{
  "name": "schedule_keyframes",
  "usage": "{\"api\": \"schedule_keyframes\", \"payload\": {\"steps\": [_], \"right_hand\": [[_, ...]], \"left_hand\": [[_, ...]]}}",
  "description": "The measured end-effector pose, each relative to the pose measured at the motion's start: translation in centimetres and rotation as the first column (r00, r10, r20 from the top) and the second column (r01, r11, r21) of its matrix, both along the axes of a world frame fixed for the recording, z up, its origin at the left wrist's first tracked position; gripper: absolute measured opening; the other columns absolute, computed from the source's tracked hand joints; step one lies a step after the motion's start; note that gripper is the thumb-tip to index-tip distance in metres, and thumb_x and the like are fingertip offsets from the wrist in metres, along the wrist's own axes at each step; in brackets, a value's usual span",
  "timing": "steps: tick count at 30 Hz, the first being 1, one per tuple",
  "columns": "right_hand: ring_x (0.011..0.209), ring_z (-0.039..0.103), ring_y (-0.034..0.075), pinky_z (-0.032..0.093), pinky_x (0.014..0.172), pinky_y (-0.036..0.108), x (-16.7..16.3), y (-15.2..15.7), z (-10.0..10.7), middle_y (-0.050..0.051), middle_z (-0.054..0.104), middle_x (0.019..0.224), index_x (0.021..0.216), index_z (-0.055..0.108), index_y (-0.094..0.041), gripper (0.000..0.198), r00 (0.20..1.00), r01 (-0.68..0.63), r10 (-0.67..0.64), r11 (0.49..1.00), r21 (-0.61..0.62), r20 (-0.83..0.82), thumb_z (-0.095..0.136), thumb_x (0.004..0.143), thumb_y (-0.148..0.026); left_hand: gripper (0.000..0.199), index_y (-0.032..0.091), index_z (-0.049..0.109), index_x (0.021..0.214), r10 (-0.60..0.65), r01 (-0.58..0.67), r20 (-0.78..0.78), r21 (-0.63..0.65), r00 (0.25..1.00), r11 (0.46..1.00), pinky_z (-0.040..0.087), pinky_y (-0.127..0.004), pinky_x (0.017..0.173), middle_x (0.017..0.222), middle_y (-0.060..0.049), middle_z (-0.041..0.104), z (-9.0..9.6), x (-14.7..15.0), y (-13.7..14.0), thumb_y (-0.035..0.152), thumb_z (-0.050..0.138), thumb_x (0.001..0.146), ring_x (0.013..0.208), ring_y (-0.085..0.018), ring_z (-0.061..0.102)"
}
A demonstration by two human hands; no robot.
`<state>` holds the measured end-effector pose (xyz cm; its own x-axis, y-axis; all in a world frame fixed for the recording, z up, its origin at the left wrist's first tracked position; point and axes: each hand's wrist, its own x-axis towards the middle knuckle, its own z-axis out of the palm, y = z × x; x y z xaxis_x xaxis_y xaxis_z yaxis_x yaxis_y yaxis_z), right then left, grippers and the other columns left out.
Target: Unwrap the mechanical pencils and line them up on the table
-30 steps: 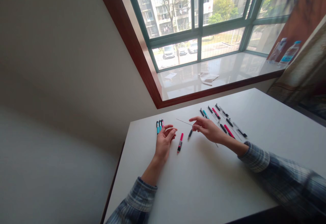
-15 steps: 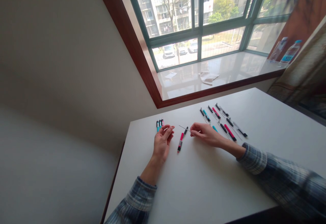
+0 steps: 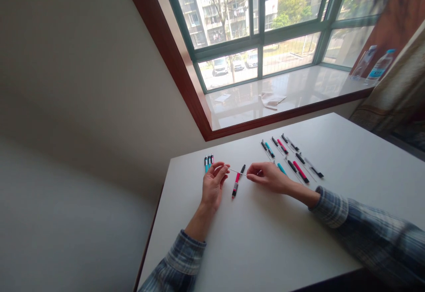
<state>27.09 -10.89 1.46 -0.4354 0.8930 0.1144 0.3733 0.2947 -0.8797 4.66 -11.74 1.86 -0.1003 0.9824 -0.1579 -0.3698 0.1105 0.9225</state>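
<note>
Pinched in my right hand (image 3: 269,177) is a thin pale pen refill (image 3: 236,171), held nearly level above the table. Its far end reaches the fingertips of my left hand (image 3: 211,189), which are closed together. A tiny piece may sit between those fingertips, but it is too small to make out. Below the refill lie a pink and black pen barrel (image 3: 235,186) and a black pen part (image 3: 243,168). Several assembled pens with blue and pink barrels (image 3: 208,161) lie just behind my left hand, partly hidden by it.
Disassembled pens lie in rows at the right of the white table (image 3: 265,239), among them a pink barrel (image 3: 300,171) and a blue barrel (image 3: 281,168). Beyond the table, a windowsill (image 3: 239,113) holds a cloth (image 3: 272,100) and plastic bottles (image 3: 379,67).
The refill has moved left, and its end now meets my left fingertips; before, a gap lay between them. My right hand has shifted slightly left with it.
</note>
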Motion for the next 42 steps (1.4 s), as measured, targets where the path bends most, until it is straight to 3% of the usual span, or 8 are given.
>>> {"api": "schedule_keyframes", "payload": {"steps": [7,30,42], "right_hand": [[0.069,0.061,0.015,0.044,0.063,0.026,0.04,0.05,-0.09,0.002,0.074,0.080,0.090,0.074,-0.018,0.021,1.000,-0.005,0.005,1.000,0.003,-0.001,0.062,0.093,-0.035],[0.066,0.059,0.015,0.040,0.059,0.025,-0.02,-0.04,-0.12,0.002,0.073,0.077,0.089,0.075,-0.018,0.022,1.000,-0.001,0.001,1.000,0.008,0.013,0.062,0.092,-0.035],[0.067,0.060,0.016,0.044,0.062,0.026,0.02,0.01,-0.56,0.002,0.074,0.078,0.088,0.075,-0.019,0.021,1.000,-0.019,0.019,1.000,-0.002,-0.001,0.063,0.092,-0.036]], "left_hand": [[0.045,0.021,0.069,0.108,0.001,-0.001,0.002,-0.010,1.000,1.000,0.046,-0.027,0.085,0.102,-0.004,0.076,-0.18,-0.12,0.10,0.028,0.091,0.070,0.084,-0.012,0.065],[0.047,0.021,0.068,0.111,-0.010,0.010,-0.020,-0.009,1.000,1.000,0.045,-0.027,0.084,0.102,-0.005,0.075,-0.21,-0.14,0.13,0.028,0.090,0.071,0.085,-0.013,0.066],[0.058,0.019,0.064,0.120,-0.059,0.068,-0.140,0.058,0.988,0.996,0.048,-0.033,0.086,0.097,-0.007,0.078,-0.11,0.41,-0.22,0.031,0.090,0.070,0.079,-0.016,0.068]]}}
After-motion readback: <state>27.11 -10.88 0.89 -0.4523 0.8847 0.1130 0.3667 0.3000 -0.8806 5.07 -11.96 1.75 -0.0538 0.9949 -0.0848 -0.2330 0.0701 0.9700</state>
